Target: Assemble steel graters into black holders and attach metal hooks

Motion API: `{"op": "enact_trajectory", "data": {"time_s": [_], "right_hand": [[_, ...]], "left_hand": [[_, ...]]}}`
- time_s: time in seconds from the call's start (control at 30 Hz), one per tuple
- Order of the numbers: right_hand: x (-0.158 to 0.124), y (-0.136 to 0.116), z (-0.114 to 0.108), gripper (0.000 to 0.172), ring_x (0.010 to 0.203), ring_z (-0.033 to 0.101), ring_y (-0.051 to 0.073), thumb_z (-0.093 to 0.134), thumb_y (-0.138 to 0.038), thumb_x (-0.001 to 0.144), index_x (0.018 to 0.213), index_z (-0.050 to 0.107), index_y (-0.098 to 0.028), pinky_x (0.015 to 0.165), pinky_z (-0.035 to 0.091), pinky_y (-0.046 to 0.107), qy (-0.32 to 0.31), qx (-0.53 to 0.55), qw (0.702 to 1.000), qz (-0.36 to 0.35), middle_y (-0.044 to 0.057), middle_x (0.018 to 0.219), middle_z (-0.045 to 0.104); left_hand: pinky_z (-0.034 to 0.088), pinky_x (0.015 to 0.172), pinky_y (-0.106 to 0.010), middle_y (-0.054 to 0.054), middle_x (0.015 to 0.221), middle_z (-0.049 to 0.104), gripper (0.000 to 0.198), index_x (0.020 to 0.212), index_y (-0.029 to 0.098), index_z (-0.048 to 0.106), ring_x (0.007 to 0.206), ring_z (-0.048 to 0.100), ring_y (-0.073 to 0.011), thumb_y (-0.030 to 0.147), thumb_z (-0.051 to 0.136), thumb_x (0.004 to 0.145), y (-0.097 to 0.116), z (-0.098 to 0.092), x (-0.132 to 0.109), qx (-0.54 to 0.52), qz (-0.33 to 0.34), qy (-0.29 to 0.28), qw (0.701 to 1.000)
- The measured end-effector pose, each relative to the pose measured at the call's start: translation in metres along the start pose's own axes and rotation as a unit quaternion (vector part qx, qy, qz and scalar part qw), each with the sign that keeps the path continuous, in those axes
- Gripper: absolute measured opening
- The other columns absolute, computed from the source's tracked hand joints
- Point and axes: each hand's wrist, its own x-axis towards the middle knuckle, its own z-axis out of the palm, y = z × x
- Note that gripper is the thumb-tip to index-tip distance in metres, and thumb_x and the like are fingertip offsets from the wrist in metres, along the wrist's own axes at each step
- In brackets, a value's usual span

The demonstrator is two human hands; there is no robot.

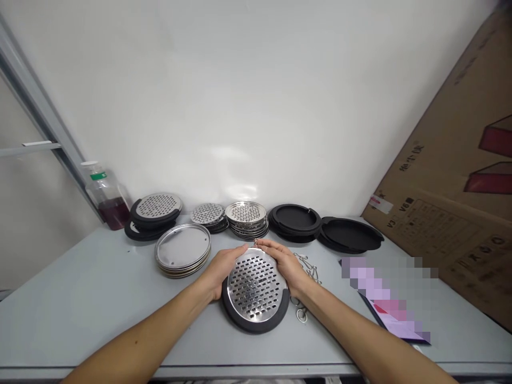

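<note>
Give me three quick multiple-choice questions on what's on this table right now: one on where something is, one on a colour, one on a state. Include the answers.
1. What state is the perforated steel plate under the left hand and right hand in?
A) Lying on a black base
B) Sitting in a stack
C) Lifted clear of the table

2. Where is the stack of plain steel discs?
A) Right of the right hand
B) Left of the left hand
C) On the black trays

3. What colour is the liquid in the bottle?
A) Blue
B) Clear
C) Dark red

Answers:
1 A: the black base shows around the plate's lower edge.
2 B: the discs lie beyond the left hand's side.
3 C: dark red fills the bottle's lower part.
</note>
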Motion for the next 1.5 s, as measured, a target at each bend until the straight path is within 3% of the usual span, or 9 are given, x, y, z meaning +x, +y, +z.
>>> {"op": "enact_trajectory", "data": {"time_s": [0.27, 0.5, 0.67, 0.97, 1.17, 1.33, 1.5], "right_hand": [[0.003, 0.003, -0.001, 0.031, 0.088, 0.07, 0.024, 0.082, -0.03, 0.066, 0.094, 0.072, -0.02, 0.086, 0.051, 0.037, -0.014, 0.021, 1.0, -0.013, 0.005, 0.097, 0.076], [-0.004, -0.006, 0.0, 0.031, 0.088, 0.069, 0.022, 0.081, -0.03, 0.071, 0.098, 0.071, -0.02, 0.084, 0.051, 0.034, -0.039, 0.031, 0.998, -0.024, 0.005, 0.098, 0.076], [-0.005, -0.013, -0.003, 0.036, 0.086, 0.069, 0.018, 0.085, -0.027, 0.067, 0.1, 0.071, -0.018, 0.081, 0.052, 0.031, -0.045, 0.037, 0.998, -0.004, 0.007, 0.108, 0.075], [0.003, -0.005, -0.009, 0.03, 0.055, 0.058, 0.009, 0.088, -0.038, 0.067, 0.072, 0.069, -0.015, 0.056, 0.047, 0.021, -0.007, 0.015, 1.0, 0.011, 0.0, 0.065, 0.068], [-0.003, -0.005, -0.007, 0.032, 0.058, 0.061, 0.01, 0.088, -0.038, 0.067, 0.079, 0.071, -0.013, 0.057, 0.049, 0.022, -0.052, 0.0, 0.998, 0.04, 0.003, 0.072, 0.07], [-0.007, -0.006, -0.004, 0.034, 0.065, 0.065, 0.012, 0.085, -0.039, 0.072, 0.091, 0.073, -0.013, 0.065, 0.054, 0.025, -0.087, -0.022, 0.994, 0.054, 0.005, 0.08, 0.072], [-0.006, -0.005, -0.008, 0.031, 0.061, 0.061, 0.009, 0.084, -0.037, 0.074, 0.092, 0.073, -0.013, 0.061, 0.054, 0.023, -0.069, -0.036, 0.995, 0.056, 0.003, 0.076, 0.069]], "left_hand": [[0.055, 0.067, -0.036, -0.015, 0.084, 0.076, 0.038, 0.096, 0.007, 0.073, 0.07, 0.071, -0.0257, 0.041, 0.073, 0.079, -0.003, 0.0, 0.0, 0.005, 0.023, -0.002, 1.0], [0.05, 0.071, -0.03, -0.01, 0.086, 0.076, 0.037, 0.095, 0.011, 0.075, 0.078, 0.069, -0.0224, 0.046, 0.071, 0.082, 0.003, 0.001, -0.004, 0.095, 0.122, -0.005, 0.988], [0.05, 0.075, -0.03, -0.006, 0.086, 0.076, 0.032, 0.095, 0.014, 0.076, 0.08, 0.068, -0.0212, 0.041, 0.077, 0.078, 0.007, 0.0, -0.009, 0.162, 0.153, -0.019, 0.975], [0.05, 0.073, -0.029, -0.005, 0.09, 0.076, 0.031, 0.096, 0.016, 0.076, 0.083, 0.068, -0.0211, 0.043, 0.071, 0.081, 0.014, 0.002, -0.025, 0.296, 0.161, -0.045, 0.941], [0.051, 0.074, -0.029, -0.005, 0.09, 0.077, 0.03, 0.096, 0.017, 0.076, 0.084, 0.069, -0.0209, 0.044, 0.067, 0.084, 0.036, -0.001, -0.042, 0.333, 0.157, -0.062, 0.928], [0.052, 0.075, -0.027, -0.003, 0.096, 0.077, 0.036, 0.105, 0.021, 0.075, 0.088, 0.07, -0.021, 0.048, 0.069, 0.084, 0.081, -0.027, -0.072, 0.359, 0.184, 0.009, 0.915], [0.055, 0.065, -0.024, -0.005, 0.093, 0.078, 0.06, 0.122, 0.018, 0.067, 0.077, 0.071, -0.019, 0.055, 0.075, 0.077, 0.132, -0.096, -0.109, 0.272, 0.169, 0.154, 0.935]]}}
